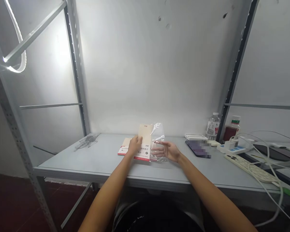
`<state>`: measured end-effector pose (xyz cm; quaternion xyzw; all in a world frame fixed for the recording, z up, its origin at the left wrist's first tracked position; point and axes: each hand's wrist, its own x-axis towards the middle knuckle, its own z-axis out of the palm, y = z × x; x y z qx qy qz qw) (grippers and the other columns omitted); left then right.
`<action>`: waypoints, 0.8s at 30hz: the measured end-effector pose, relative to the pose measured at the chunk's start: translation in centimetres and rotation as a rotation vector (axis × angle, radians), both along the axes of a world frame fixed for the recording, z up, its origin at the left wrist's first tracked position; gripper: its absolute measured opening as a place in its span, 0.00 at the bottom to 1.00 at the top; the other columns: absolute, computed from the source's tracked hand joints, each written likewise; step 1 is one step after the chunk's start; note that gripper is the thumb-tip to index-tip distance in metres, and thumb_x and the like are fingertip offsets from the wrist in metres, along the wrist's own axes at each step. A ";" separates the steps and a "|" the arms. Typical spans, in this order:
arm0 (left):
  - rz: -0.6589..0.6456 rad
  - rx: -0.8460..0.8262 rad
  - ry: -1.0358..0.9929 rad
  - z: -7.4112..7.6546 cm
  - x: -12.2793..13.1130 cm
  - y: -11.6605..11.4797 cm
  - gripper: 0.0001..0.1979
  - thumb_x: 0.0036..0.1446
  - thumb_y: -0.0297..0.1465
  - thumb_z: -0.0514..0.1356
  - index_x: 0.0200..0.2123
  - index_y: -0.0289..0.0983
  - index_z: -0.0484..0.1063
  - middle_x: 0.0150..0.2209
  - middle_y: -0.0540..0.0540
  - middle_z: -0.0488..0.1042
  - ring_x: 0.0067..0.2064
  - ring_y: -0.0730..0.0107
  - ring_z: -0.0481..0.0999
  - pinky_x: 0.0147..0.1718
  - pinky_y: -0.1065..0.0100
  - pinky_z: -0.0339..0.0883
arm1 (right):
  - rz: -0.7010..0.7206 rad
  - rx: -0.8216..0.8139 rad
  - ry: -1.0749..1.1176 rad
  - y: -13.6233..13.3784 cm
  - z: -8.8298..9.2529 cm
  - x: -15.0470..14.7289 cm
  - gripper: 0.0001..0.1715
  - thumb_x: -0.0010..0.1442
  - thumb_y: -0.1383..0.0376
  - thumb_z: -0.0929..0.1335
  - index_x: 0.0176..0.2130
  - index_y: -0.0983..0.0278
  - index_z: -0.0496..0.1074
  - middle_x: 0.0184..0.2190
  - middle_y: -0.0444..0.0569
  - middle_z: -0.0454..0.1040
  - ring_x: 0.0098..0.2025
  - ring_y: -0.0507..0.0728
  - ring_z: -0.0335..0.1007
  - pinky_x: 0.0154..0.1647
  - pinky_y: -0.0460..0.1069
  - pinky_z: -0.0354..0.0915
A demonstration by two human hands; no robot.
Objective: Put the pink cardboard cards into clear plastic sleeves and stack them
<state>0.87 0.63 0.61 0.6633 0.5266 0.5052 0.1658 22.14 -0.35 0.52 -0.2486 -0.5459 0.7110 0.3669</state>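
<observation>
My left hand (134, 145) is closed on a cream printed booklet (145, 135) with a red bottom edge and dark lettering, held tilted up above the table. Another cream printed piece (125, 143) with a red lower edge lies to its left, partly behind my hand. A clear plastic sleeve (158, 130) stands against the booklet's right side; whether the booklet's edge is inside it I cannot tell. At the sleeve, my right hand (170, 151) has its fingers stretched out and apart, pointing left toward the booklet. The fingertips overlap the clear film.
The grey table (70, 161) has a crumpled dark, see-through piece (88, 141) at its left. To the right are a purple phone (198, 149), partly blurred, a white box (195, 137), a water bottle (213, 127), a red-brown bottle (232, 129), power strips (251, 168) and tangled white cables.
</observation>
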 end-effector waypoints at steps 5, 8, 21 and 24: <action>-0.008 -0.002 -0.017 -0.1 0.1 0.0 0.16 0.55 0.43 0.47 0.28 0.38 0.65 0.26 0.47 0.67 0.29 0.69 0.65 0.27 0.70 0.56 | 0.032 -0.015 -0.008 0.1 -0.2 -0.1 0.27 0.58 0.60 0.56 0.55 0.66 0.57 0.41 0.58 0.74 0.39 0.61 0.74 0.40 0.57 0.66; -0.042 -0.013 -0.063 -0.1 0.2 0.2 0.17 0.55 0.43 0.46 0.29 0.37 0.66 0.26 0.47 0.67 0.28 0.70 0.65 0.26 0.70 0.56 | 0.036 -0.016 -0.015 0.0 -0.2 -0.1 0.27 0.58 0.60 0.56 0.55 0.66 0.57 0.40 0.58 0.75 0.38 0.61 0.74 0.40 0.58 0.67; -0.080 -0.007 -0.057 -0.1 1.0 -0.4 0.18 0.55 0.44 0.47 0.31 0.37 0.66 0.28 0.48 0.69 0.29 0.71 0.66 0.26 0.71 0.58 | -0.018 -0.044 -0.104 -0.8 -0.2 -1.0 0.22 0.55 0.59 0.64 0.49 0.64 0.63 0.35 0.55 0.76 0.30 0.60 0.75 0.37 0.59 0.69; -0.119 0.010 -0.100 0.1 1.6 -1.0 0.17 0.56 0.44 0.47 0.36 0.38 0.66 0.33 0.47 0.70 0.33 0.70 0.68 0.31 0.71 0.60 | -0.052 -0.016 -0.087 -1.1 -0.3 -1.4 0.20 0.55 0.57 0.65 0.46 0.65 0.65 0.33 0.55 0.76 0.28 0.59 0.74 0.33 0.57 0.70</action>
